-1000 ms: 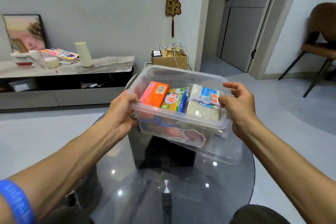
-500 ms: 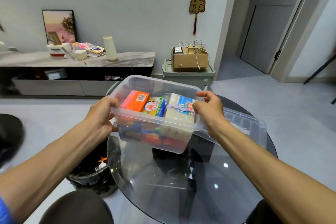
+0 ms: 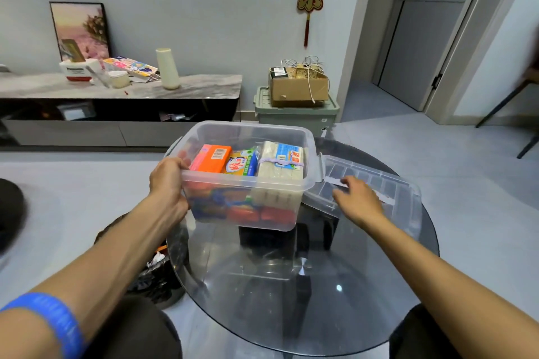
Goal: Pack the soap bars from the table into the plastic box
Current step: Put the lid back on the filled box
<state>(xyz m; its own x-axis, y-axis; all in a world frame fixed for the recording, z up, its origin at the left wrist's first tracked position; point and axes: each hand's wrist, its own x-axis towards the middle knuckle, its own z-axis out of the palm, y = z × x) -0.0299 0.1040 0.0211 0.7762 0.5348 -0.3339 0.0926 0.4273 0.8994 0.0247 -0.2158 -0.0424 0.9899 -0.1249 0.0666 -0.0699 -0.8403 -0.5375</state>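
On the table [image 3: 306, 300], the box [image 3: 248, 183] of soaps [image 3: 211, 157] is gripped by curled left-hand [image 3: 167, 181] fingers; the right hand [image 3: 357, 201] is laid, fingers spread, on the lid [image 3: 399, 192].

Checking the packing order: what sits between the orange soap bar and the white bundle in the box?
In the head view, a yellow-and-blue soap pack lies between the orange soap bar and the white bundle.

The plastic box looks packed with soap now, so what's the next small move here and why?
Probably close the right hand on the clear lid and lift it toward the plastic box. The box is full of soap bars and open on top, the left hand grips its left rim, and the right hand is spread on the lid, which lies on the glass table beside the box.
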